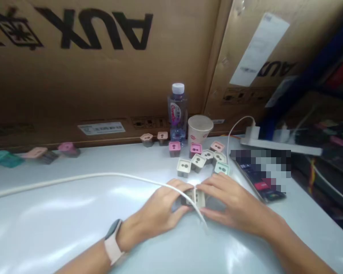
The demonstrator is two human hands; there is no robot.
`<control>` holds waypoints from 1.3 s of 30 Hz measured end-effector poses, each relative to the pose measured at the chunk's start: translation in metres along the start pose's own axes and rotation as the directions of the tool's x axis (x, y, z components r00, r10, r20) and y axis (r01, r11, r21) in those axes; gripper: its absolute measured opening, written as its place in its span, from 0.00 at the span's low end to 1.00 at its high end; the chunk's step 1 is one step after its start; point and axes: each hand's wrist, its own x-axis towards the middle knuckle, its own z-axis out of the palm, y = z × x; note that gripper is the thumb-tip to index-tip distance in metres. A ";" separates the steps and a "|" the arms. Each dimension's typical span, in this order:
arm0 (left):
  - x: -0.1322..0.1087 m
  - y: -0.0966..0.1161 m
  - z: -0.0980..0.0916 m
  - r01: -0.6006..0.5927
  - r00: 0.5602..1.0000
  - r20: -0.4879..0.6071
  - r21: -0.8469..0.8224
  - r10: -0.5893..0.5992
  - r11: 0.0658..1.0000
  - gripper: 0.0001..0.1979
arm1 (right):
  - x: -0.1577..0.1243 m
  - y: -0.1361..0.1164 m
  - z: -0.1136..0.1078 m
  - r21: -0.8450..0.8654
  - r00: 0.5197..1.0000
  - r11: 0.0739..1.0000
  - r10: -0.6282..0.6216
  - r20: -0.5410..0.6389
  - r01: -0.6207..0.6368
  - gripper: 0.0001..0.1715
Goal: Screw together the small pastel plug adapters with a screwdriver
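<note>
Between both hands are two small cream-topped blocks, side by side and touching, with dark dots on their upper faces. My left hand (158, 207), with a watch on its wrist, pinches the left block (190, 193) with its fingers behind and thumb in front. On the right block (200, 198) my right hand (236, 199) has a similar pinch from the other side. A white cable (108, 174) crosses over the left hand's fingertips and partly hides the left block. Just beyond the hands stand similar blocks: cream (184, 167), pink (195, 149) and mint green (222, 168).
Behind the blocks stand a water bottle (177, 114) and a paper cup (200, 127), near large cardboard boxes (125, 83). A phone (257, 179) lies at the right, beside a white power strip (282, 147). More blocks, including a magenta one (68, 148), are at the far left.
</note>
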 end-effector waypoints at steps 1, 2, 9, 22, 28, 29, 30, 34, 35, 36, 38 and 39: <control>0.000 0.000 0.000 0.000 1.000 -0.004 0.003 0.000 1.000 0.21 | 0.000 0.000 -0.001 0.003 1.000 1.000 0.001 -0.005 -0.001 0.17; 0.000 0.000 0.000 0.002 1.000 -0.010 0.005 -0.001 1.000 0.21 | 0.000 0.000 -0.002 0.008 1.000 1.000 0.002 -0.012 -0.002 0.17; 0.000 -0.004 -0.005 0.085 0.994 -0.069 0.019 -0.084 0.996 0.17 | -0.005 0.006 -0.016 0.017 0.987 0.997 0.082 -0.137 -0.080 0.17; -0.003 -0.012 -0.002 0.135 0.978 -0.175 0.118 -0.114 0.984 0.24 | -0.004 0.009 -0.013 -0.047 0.991 0.991 0.127 0.048 -0.125 0.19; -0.003 -0.013 -0.002 0.120 0.982 -0.159 0.134 -0.098 0.984 0.27 | -0.006 0.009 -0.010 -0.076 0.992 0.989 0.126 0.031 -0.124 0.20; -0.003 -0.012 -0.003 0.113 0.984 -0.154 0.141 -0.091 0.984 0.27 | -0.006 0.009 -0.009 -0.086 0.991 0.988 0.130 0.022 -0.127 0.20; -0.003 -0.012 -0.003 0.102 0.985 -0.156 0.146 -0.079 0.984 0.27 | -0.006 0.009 -0.008 -0.101 0.991 0.986 0.131 0.010 -0.130 0.20; -0.002 -0.010 -0.004 0.080 0.983 -0.175 0.150 -0.053 0.985 0.27 | -0.004 0.008 -0.002 -0.193 0.991 0.972 0.133 -0.008 -0.132 0.18; -0.002 -0.010 -0.004 0.077 0.983 -0.179 0.148 -0.050 0.986 0.27 | -0.003 0.008 0.001 -0.212 0.992 0.970 0.124 -0.007 -0.122 0.17; -0.002 -0.010 -0.004 0.074 0.983 -0.178 0.147 -0.048 0.986 0.27 | -0.003 0.008 0.003 -0.232 0.993 0.966 0.115 -0.008 -0.114 0.16; -0.002 -0.011 -0.003 0.063 0.985 -0.172 0.152 -0.036 0.986 0.26 | -0.001 0.007 0.009 -0.276 0.996 0.957 0.087 -0.014 -0.087 0.19; -0.003 -0.011 -0.003 0.051 0.985 -0.173 0.159 -0.024 0.986 0.26 | 0.000 0.007 0.013 -0.300 0.997 0.951 0.073 -0.028 -0.079 0.21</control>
